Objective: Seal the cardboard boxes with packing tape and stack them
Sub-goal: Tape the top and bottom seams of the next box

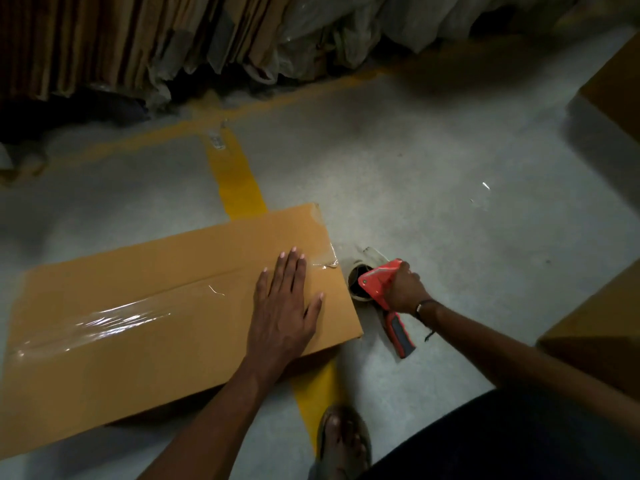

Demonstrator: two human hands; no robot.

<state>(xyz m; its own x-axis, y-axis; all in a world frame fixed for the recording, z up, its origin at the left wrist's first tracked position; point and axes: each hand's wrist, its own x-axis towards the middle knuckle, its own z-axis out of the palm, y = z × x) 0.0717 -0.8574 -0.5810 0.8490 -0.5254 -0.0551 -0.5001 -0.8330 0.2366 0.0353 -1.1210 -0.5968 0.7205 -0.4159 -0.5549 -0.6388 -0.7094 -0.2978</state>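
1. Head cam, only view here. The flat brown cardboard box (166, 327) lies on the grey concrete floor (433, 188), closed. Its long axis runs from the lower left up toward the right-centre, so the short end nearest the hands points right and slightly away.

2. A strip of clear shiny packing tape (114, 322) runs along the centre seam, same direction as the long axis. The tape's ragged end (325, 265) sits crinkled at the box's right edge.

3. Count: one box being worked on, plus corners of two more brown cardboard boxes, one at the upper right edge (614, 88) and one at the lower right edge (602, 327). One tape gun. Two hands, one sandalled foot (344, 441).

4. The left hand (284, 306) is laid flat, palm down, fingers straight and a bit spread, pressing on the box's top near its right end, fingertips just short of the tape's end.

5. The right hand (403, 289) is wrapped around the red plastic tape dispenser (384, 296), fingers curled on its upper body. The dispenser sits just beside the box's right end, down at floor level, with its grey-and-red handle sticking back toward the person.

6. A yellow painted floor line (239, 181) passes under the box. Flattened cardboard sheets (86, 39) and plastic-wrapped bundles (346, 26) stand along the back.
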